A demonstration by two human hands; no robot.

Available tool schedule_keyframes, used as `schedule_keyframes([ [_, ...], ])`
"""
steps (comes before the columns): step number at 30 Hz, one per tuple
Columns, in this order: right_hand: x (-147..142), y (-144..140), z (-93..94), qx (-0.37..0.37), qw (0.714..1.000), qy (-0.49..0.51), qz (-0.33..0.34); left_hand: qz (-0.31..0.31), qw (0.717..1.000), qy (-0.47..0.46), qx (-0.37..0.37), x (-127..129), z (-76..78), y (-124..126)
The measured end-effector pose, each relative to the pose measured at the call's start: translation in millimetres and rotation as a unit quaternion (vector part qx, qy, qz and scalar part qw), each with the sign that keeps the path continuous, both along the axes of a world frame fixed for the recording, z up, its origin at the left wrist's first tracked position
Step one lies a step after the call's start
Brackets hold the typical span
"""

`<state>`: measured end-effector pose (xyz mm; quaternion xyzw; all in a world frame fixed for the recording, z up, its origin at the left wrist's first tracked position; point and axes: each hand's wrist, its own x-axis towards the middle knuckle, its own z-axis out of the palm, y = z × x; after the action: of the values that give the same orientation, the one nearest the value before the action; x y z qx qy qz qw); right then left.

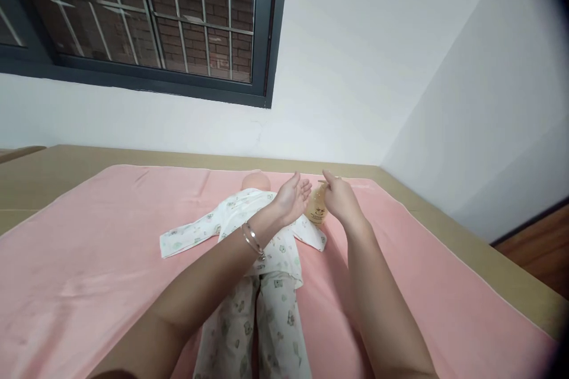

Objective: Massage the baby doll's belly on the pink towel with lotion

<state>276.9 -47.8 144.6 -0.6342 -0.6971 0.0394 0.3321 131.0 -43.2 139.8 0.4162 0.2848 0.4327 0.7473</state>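
Note:
My left hand (292,198) is open, palm turned up, its fingers pointing at a pump bottle (316,208) of pale yellow liquid with dark print. My right hand (342,200) is closed around the top of that bottle, thumb uppermost; the pump's nozzle juts out toward the left. Behind my left forearm a baby doll lies on its back, wearing a white patterned top (240,204) and matching trousers (280,320). Only a round part of its head (256,181) shows. My left arm hides part of the top, and one sleeve reaches to beside the bottle.
A pink sheet (111,272) with some creases lies under the doll and bottle. It covers most of a wooden surface (80,157), whose edges show around it. Beyond stand a white wall (338,71) and a barred window (178,23). Brown wood (542,249) shows at far right.

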Motion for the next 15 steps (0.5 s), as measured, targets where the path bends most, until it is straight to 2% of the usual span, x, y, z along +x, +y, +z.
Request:
schedule_keyframes([
  [4, -5.1, 4.2, -4.2, -0.028, 0.997, -0.058, -0.048, 0.031, 0.994, -0.081, -0.072, 18.2, 3.5, 24.2],
  [9, -12.1, 4.1, -4.4, -0.023, 0.986, -0.122, -0.110, 0.039, 0.985, -0.110, -0.126, 26.4, -6.1, 28.2],
  [12, -19.8, 6.2, -2.9, -0.041, 0.980, -0.094, -0.170, 0.041, 0.977, -0.093, -0.187, 17.0, -12.1, 22.8],
  [15, -29.2, 9.7, 1.6, -0.053, 0.973, -0.072, -0.211, -0.014, 0.969, -0.082, -0.234, -7.4, -13.1, 8.6],
])
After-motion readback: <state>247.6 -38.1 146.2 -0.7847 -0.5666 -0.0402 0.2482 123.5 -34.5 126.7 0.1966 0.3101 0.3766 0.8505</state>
